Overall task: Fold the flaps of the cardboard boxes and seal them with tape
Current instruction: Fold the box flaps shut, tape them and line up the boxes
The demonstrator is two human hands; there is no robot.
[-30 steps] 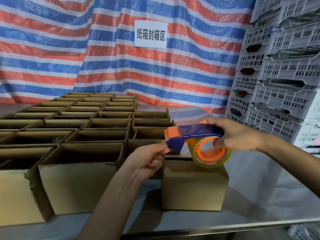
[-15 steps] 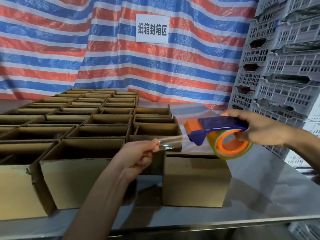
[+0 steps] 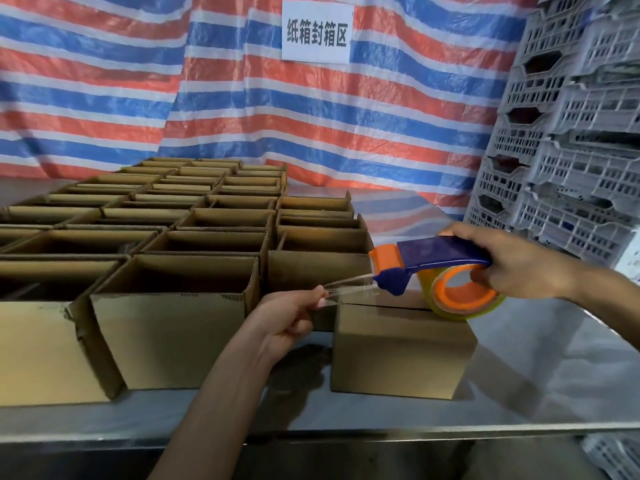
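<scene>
A small cardboard box (image 3: pixel 398 351) with its flaps folded down stands near the table's front edge. Just above its top my right hand (image 3: pixel 512 263) grips a blue and orange tape dispenser (image 3: pixel 440 268) holding a clear tape roll. A strip of clear tape (image 3: pixel 349 287) stretches left from the dispenser's mouth. My left hand (image 3: pixel 291 320) pinches the free end of that strip at the box's upper left corner. Several open cardboard boxes (image 3: pixel 173 320) stand in rows to the left and behind.
The boxes rest on a shiny metal table (image 3: pixel 536 375) with bare surface to the right. Stacked grey plastic crates (image 3: pixel 571 133) rise at the right. A striped red, white and blue tarp (image 3: pixel 242 98) with a paper sign (image 3: pixel 317 31) hangs behind.
My right hand has carried the dispenser to the right, away from my left hand, and a strip of tape has been drawn out between them. The strip now sits lower, near the box top.
</scene>
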